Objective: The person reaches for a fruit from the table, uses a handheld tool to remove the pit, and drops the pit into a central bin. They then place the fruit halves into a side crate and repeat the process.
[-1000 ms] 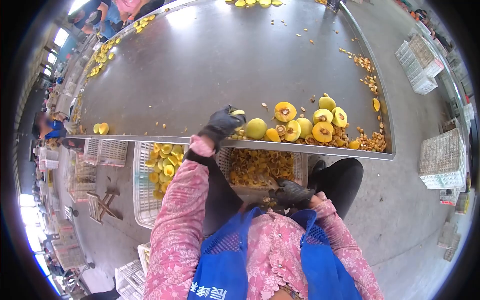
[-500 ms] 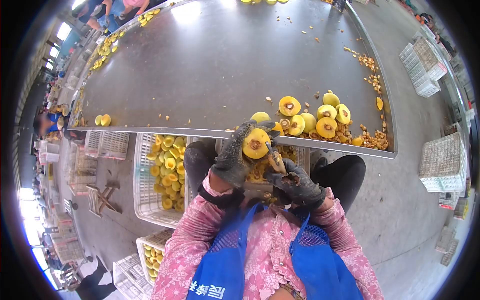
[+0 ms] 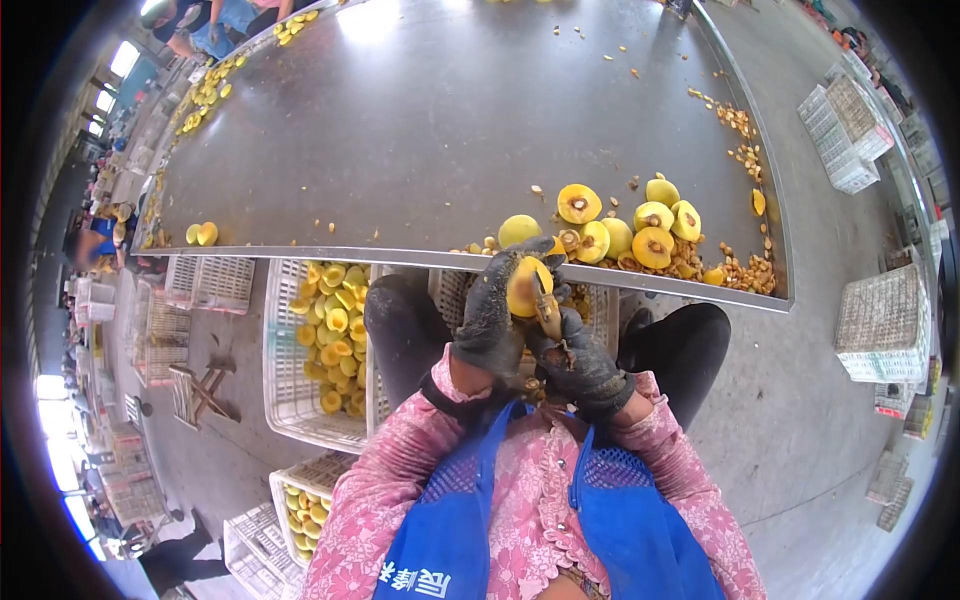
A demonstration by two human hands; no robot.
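One fruit half (image 3: pixel 521 287): tool (image 3: pixel 549 316) at its cut face, seems to want steadiness
Left hand (image 3: pixel 487 325): clamped on fruit half
Right hand (image 3: pixel 582 368): closed round tool

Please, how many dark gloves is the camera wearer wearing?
2: the left glove around the yellow fruit piece, and the right glove around the handle of the tool. Both are partly covered.

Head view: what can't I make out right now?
Tip of the tool: too small against the fruit half, head view.
Middle crate: contents mostly hidden by left hand and right hand, head view.
Table: far end cut off by the head view's top edge.
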